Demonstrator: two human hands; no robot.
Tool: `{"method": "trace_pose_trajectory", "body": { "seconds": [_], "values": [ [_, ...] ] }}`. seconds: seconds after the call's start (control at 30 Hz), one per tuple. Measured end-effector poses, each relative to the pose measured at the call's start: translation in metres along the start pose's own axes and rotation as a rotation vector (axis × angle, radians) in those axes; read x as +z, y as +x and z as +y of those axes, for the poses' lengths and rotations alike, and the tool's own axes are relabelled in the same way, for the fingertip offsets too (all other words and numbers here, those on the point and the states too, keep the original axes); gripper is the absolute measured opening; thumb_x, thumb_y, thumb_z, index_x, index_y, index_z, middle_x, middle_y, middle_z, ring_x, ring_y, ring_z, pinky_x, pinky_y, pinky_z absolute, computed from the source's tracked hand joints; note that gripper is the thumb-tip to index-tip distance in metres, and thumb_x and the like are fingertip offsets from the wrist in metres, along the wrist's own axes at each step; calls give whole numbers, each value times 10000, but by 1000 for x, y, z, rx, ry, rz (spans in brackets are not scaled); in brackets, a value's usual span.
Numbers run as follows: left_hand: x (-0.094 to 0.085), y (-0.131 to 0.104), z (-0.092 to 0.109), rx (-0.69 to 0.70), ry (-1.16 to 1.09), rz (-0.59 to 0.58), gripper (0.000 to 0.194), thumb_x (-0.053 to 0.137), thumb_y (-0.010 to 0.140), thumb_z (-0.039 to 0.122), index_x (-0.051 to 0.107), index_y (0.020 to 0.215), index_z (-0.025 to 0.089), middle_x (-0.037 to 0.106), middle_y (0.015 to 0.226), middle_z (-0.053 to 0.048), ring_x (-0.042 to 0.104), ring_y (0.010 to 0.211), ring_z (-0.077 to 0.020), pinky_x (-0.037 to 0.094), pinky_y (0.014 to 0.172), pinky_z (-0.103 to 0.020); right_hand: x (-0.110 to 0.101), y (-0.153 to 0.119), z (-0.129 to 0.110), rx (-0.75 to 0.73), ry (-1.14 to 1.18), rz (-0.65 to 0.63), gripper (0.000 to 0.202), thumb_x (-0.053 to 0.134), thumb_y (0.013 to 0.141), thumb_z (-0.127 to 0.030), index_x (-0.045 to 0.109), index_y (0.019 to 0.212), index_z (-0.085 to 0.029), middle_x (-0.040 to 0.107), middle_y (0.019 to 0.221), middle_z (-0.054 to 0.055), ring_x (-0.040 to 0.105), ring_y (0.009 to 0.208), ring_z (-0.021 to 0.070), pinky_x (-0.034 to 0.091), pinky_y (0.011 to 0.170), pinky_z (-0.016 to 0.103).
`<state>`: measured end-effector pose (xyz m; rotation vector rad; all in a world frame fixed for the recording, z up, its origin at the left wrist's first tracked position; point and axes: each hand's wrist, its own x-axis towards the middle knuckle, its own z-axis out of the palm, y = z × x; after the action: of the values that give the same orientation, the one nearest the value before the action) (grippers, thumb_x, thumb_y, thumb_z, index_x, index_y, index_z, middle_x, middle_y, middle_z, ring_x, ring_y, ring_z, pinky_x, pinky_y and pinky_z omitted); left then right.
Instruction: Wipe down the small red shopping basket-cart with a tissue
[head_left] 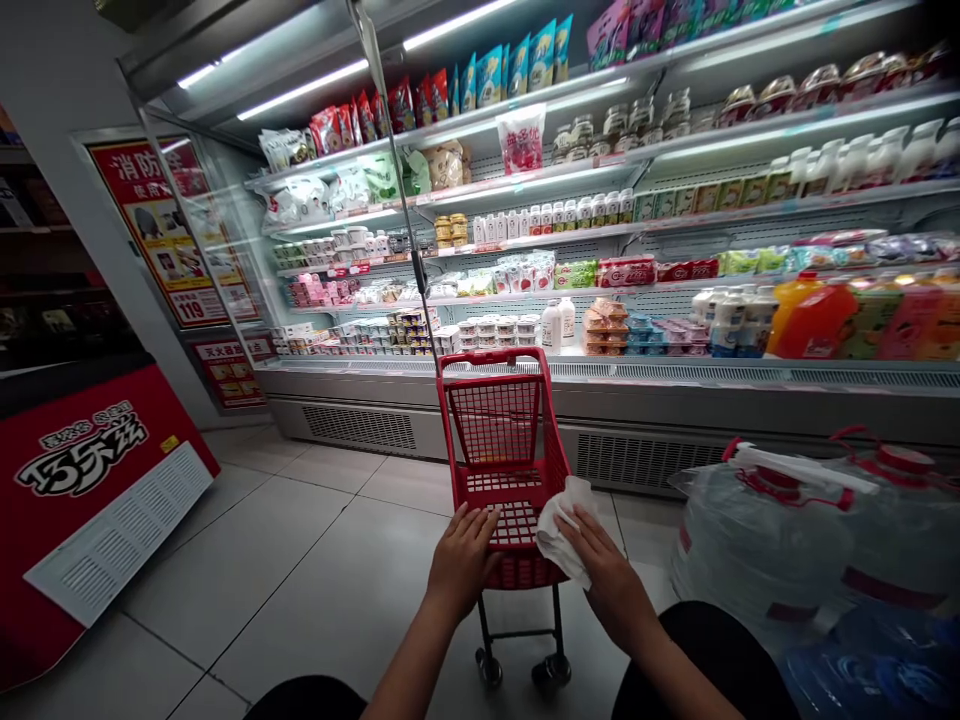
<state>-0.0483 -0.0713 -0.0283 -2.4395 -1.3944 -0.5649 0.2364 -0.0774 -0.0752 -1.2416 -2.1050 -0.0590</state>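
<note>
Your left hand (463, 553) grips the red cart (504, 455) rim; your right hand (600, 565) presses a white cloth (559, 525) against its near edge, mid-wipe; next, probably sweep the cloth along the rim

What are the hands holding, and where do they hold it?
The left hand grips the near rim of the small red cart. The right hand presses a crumpled white cloth against the cart's right edge.
</note>
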Motion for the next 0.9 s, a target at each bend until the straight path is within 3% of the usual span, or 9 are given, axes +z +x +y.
{"method": "trace_pose_trajectory", "body": {
  "seconds": [0.13, 0.23, 0.3, 0.37, 0.43, 0.57, 0.67, 0.8, 0.9],
  "values": [
    [12, 2, 23, -35, 14, 18, 659, 559, 954, 221, 367, 1585, 216, 624, 1469, -86, 584, 1360, -253, 411, 1217, -509, 19, -4, -31, -78, -59, 36, 987, 346, 751, 105, 271, 1641, -314, 408, 1646, 0, 312, 1547, 218, 387, 1236, 492],
    [14, 3, 35, -44, -6, 40, 775, 479, 932, 119, 197, 1651, 190, 628, 1463, -94, 589, 1353, -235, 399, 1223, -478, 36, -1, -57, -161, -40, 56, 979, 365, 701, 122, 384, 1602, -263, 463, 1610, 54, 374, 1519, 234, 403, 1225, 496],
    [12, 4, 40, -35, -49, 50, 845, 451, 915, 82, 77, 1667, 171, 628, 1460, -107, 594, 1347, -230, 392, 1223, -466, 40, 0, -61, -203, -25, 64, 936, 365, 707, 127, 443, 1570, -227, 484, 1592, 86, 393, 1509, 245, 413, 1216, 511],
    [8, 3, 42, 4, -89, 41, 852, 474, 934, 126, 42, 1667, 169, 591, 1501, -115, 588, 1353, -232, 396, 1217, -458, 35, -1, -50, -248, -13, 41, 902, 365, 747, 120, 434, 1574, -232, 483, 1594, 80, 391, 1510, 237, 416, 1215, 501],
    [3, 2, 40, 60, -102, 20, 831, 517, 965, 209, 67, 1664, 186, 534, 1557, -105, 560, 1383, -233, 411, 1206, -450, 22, -6, -23, -262, -12, 21, 870, 378, 815, 88, 371, 1605, -276, 472, 1604, 47, 396, 1506, 220, 416, 1218, 478],
    [-8, 0, 22, 138, -54, -16, 824, 612, 967, 325, 160, 1651, 247, 450, 1624, -73, 438, 1487, -253, 379, 1229, -472, -7, -16, 39, -117, -55, 74, 791, 369, 939, -3, 260, 1640, -353, 436, 1626, 4, 422, 1490, 216, 415, 1218, 474],
    [-11, 0, 9, 102, -10, 0, 904, 704, 907, 448, 202, 1644, 298, 396, 1655, -78, 380, 1518, -310, 336, 1240, -547, -11, -15, 54, -24, -57, 78, 728, 371, 983, -66, 264, 1638, -363, 425, 1631, -8, 412, 1496, 227, 441, 1199, 459],
    [-1, 6, 15, 27, 9, 22, 954, 739, 866, 485, 217, 1643, 305, 499, 1574, -92, 483, 1430, -328, 323, 1232, -582, 9, -7, 16, 56, -5, 117, 774, 373, 931, -31, 296, 1630, -354, 433, 1628, -10, 397, 1505, 230, 496, 1152, 442],
    [9, 10, 33, -25, 46, 51, 900, 666, 915, 376, 171, 1659, 270, 511, 1559, -106, 489, 1416, -319, 293, 1242, -565, 32, -7, -29, -64, 57, 55, 917, 380, 803, 68, 325, 1620, -345, 451, 1616, 8, 396, 1506, 227, 483, 1164, 461]
  ]
}}
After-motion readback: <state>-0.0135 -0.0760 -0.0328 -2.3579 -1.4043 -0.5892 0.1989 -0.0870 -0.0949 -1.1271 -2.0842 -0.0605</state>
